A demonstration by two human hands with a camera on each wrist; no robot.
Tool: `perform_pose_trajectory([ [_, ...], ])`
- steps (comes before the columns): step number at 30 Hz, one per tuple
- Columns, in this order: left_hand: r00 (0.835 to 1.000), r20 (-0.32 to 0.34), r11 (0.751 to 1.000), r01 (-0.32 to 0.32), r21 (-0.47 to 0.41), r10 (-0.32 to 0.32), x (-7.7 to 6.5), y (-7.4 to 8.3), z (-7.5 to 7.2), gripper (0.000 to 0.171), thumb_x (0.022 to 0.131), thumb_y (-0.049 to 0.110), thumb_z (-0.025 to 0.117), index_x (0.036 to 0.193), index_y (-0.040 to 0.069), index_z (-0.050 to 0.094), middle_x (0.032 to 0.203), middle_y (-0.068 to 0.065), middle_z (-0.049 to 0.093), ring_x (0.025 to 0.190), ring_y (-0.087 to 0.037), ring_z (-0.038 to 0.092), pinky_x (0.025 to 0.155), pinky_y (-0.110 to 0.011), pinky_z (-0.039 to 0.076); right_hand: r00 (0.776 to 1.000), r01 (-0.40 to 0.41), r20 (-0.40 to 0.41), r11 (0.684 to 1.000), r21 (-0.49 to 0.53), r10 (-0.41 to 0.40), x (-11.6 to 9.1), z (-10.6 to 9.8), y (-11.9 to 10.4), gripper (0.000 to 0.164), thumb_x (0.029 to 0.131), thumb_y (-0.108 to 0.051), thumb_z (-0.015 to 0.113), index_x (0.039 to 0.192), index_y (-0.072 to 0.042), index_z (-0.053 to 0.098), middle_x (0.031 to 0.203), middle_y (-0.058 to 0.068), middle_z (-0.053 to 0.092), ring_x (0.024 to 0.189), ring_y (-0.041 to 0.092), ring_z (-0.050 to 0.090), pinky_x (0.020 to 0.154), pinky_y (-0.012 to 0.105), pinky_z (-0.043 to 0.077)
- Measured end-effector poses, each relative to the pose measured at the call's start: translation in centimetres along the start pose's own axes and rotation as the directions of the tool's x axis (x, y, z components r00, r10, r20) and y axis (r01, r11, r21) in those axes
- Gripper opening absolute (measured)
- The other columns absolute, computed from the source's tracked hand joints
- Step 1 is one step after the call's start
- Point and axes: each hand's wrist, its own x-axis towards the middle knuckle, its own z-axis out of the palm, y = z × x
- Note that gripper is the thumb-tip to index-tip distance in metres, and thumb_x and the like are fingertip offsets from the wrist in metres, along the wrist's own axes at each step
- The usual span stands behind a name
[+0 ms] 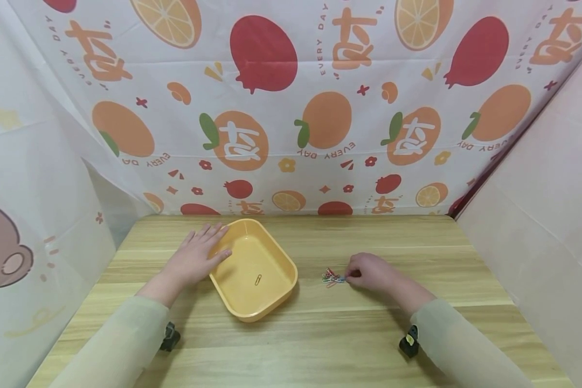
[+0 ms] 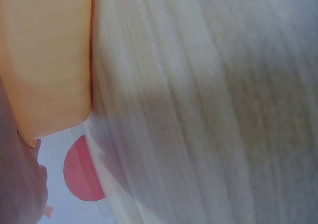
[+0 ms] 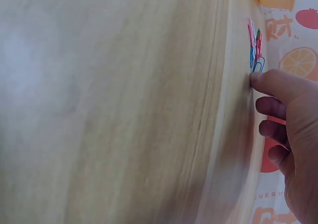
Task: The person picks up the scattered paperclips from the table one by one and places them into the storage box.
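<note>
Your left hand [image 1: 196,260] rests on the left rim of the tray [image 1: 244,256]; one paper clip [image 1: 258,280] lies inside. Rightward, the clip pile [image 1: 330,277] on the table [image 1: 320,345] meets your right hand [image 1: 372,272]. A curtain [image 1: 281,124] hangs behind.

at my right fingertips [image 1: 352,275], paper clips [image 1: 331,278]: blue, green, pink, red. at my left fingers [image 1: 215,236], yellow tray [image 1: 246,261]. under both, pale woodgrain table [image 1: 325,342]. beyond, white cloth [image 1: 291,121], orange-and-red fruit print.

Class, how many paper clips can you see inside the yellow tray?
1: the paper clip lies in the yellow tray, toward its near end. The left hand hides part of the tray, perhaps covering another.
</note>
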Motion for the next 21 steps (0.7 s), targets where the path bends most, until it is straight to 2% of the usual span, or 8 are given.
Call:
perform_pose_trajectory([
  [7, 1.0, 0.002, 1.0, 0.001, -0.002, -0.001, -0.03, 0.1, -0.08, 0.072, 0.1, 0.054, 0.048, 0.159, 0.019, 0.024, 0.164, -0.011, 0.019, 0.15, -0.04, 0.01, 0.118, -0.062, 0.002, 1.0, 0.01, -0.005, 1.0, 0.012, -0.01, -0.41, -0.03, 0.02, 0.006, 0.088, -0.018, 0.076, 0.092, -0.019, 0.079, 0.084, -0.017, 0.061, 0.08, 0.002, 0.056, 0.076, 0.027, 0.054],
  [21, 1.0, 0.004, 1.0, 0.001, -0.001, -0.001, -0.05, 0.06, -0.05, 0.072, 0.101, 0.054, 0.047, 0.159, 0.019, 0.024, 0.164, -0.012, 0.02, 0.15, -0.04, 0.01, 0.118, -0.062, 0.002, 0.998, 0.017, -0.053, 0.999, 0.036, -0.015, -0.75, 0.29, 0.65, 0.008, 0.088, -0.02, 0.077, 0.094, -0.023, 0.08, 0.086, -0.018, 0.061, 0.083, 0.002, 0.056, 0.078, 0.028, 0.054],
])
